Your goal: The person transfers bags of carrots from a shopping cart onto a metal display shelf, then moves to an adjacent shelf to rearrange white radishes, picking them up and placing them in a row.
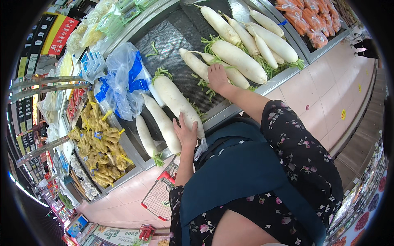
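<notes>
My left hand rests with its fingers spread between a large white radish and a slimmer white radish, touching both. A small white radish lies left of them. My right hand is on the near ends of two radishes in the right-hand pile, palm down; its grip is partly hidden. One of these is a white radish at the pile's left side. Beside them lies a large white radish, with several more behind it. Cut green leaf stubs show among the pile.
Clear and blue plastic bags lie left of the radishes. Bagged ginger fills the bin at left, and bagged carrots lie at upper right. A metal rim edges the display. A shopping cart stands below on the floor.
</notes>
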`<state>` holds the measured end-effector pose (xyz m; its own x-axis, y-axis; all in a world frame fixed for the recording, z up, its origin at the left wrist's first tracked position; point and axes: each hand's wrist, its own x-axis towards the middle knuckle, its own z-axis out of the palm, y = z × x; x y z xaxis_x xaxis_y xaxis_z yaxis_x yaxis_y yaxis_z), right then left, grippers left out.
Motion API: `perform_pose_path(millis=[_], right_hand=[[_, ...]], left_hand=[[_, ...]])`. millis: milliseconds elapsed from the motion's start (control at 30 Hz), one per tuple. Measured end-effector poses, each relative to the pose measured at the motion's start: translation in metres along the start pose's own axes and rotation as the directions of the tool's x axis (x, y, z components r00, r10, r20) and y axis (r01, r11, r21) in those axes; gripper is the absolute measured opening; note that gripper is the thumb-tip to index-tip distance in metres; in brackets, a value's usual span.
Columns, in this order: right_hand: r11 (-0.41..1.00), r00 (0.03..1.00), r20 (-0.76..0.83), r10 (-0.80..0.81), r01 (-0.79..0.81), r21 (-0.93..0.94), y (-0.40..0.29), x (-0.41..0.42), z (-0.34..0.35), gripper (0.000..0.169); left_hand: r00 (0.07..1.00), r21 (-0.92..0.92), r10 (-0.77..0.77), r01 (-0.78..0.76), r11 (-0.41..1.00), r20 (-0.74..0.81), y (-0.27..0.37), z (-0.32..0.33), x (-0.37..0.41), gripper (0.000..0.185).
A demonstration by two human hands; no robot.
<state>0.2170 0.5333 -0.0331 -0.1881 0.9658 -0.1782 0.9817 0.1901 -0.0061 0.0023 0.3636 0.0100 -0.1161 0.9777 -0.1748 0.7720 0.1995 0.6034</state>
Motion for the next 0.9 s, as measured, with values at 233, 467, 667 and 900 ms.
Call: perform_pose_path(millis=[233,467,667,900], right_hand=[[0.602,0.941,0.316,0.120,-0.323,0.731,0.006,0.035,-0.035,0.070],[0.138,0.939,0.165,0.302,-0.215,0.967,0.086,0.142,-0.036,0.087],[0.881,0.970,0.139,0.199,-0.239,0.407,0.155,0.044,-0.033,0.104],[0.781,0.919,0.243,0.311,-0.393,0.486,0.178,-0.046,-0.001,0.104]], left_hand=[[0.992,0.111,0.123,-0.119,0.987,-0.024,-0.010,0.001,-0.020,0.064],[0.986,0.116,0.164,-0.160,0.980,-0.027,-0.001,0.013,-0.020,0.055],[1.000,0.137,0.014,-0.012,0.990,-0.010,-0.002,0.012,-0.026,0.073],[0.998,0.256,-0.052,0.039,0.966,0.045,0.016,0.011,-0.015,0.094]])
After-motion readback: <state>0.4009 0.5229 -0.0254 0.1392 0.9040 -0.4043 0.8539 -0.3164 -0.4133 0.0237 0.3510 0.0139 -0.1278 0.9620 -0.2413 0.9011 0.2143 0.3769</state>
